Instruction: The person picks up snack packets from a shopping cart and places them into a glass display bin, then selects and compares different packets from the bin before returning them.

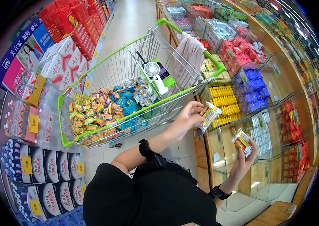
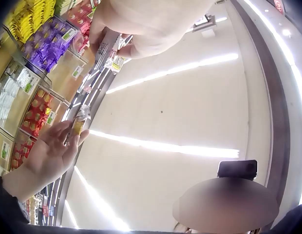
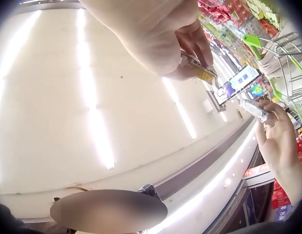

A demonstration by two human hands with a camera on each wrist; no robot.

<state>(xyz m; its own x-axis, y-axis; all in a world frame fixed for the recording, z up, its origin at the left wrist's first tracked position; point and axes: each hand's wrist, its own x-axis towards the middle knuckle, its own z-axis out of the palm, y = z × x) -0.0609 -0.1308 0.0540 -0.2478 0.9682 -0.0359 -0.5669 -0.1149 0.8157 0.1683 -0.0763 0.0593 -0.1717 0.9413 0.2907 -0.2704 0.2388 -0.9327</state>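
Note:
My left hand (image 1: 182, 122) pinches a small wrapped snack packet (image 1: 210, 116), yellow and red in the middle with pale crimped ends. A similar yellow, red and white snack packet (image 1: 242, 141) is held between the thumb and fingers of my right hand (image 1: 247, 159). Both hands are raised over the front of the snack bins, apart from each other. From the right wrist, the left hand's packet (image 3: 254, 110) shows a silvery side. Just beyond the left hand sits a bin of yellow packets (image 1: 223, 101).
To the left stands a green-rimmed shopping cart (image 1: 131, 139) with piles of orange, blue and silver packets (image 1: 144, 92), a white handheld fan (image 1: 152, 70) and a draped cloth (image 1: 188, 51). Clear dividers (image 1: 219, 145) separate the bins. Water packs (image 1: 50, 165) line the left side.

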